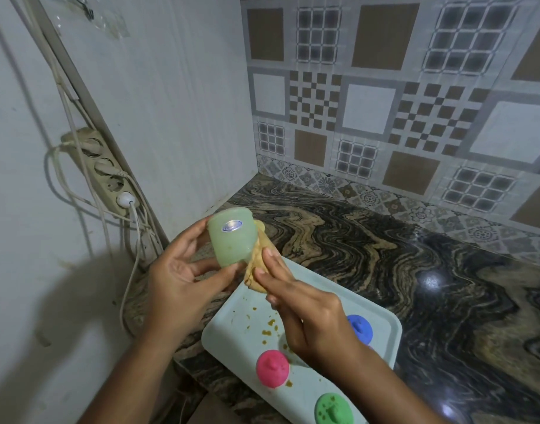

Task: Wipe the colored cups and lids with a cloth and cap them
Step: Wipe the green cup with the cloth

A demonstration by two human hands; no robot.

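Fingers point(210, 267) of the left hand point(177, 276) grasp the pale green cup point(232, 240) at centre-left, above the tray point(232, 332) holding green lid point(333, 408), pink lid point(272, 368) and blue lid point(359, 327). The right hand point(305, 310) pinches the yellow cloth point(256, 264) against the cup.

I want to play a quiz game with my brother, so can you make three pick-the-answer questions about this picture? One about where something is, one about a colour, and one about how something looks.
1. Where is the pink lid?
A) on the tray
B) on the wall
C) on the floor

2. What colour is the cup that the left hand holds?
A) red
B) pale green
C) black

3. How does the tray look?
A) spotless
B) cracked in half
C) spotted with brown stains

Answers:
1 A: the lid sits on the tray's pale blue surface.
2 B: the cup is see-through pale green.
3 C: brown spots dot the tray beside the right hand, which holds a cloth against the cup.
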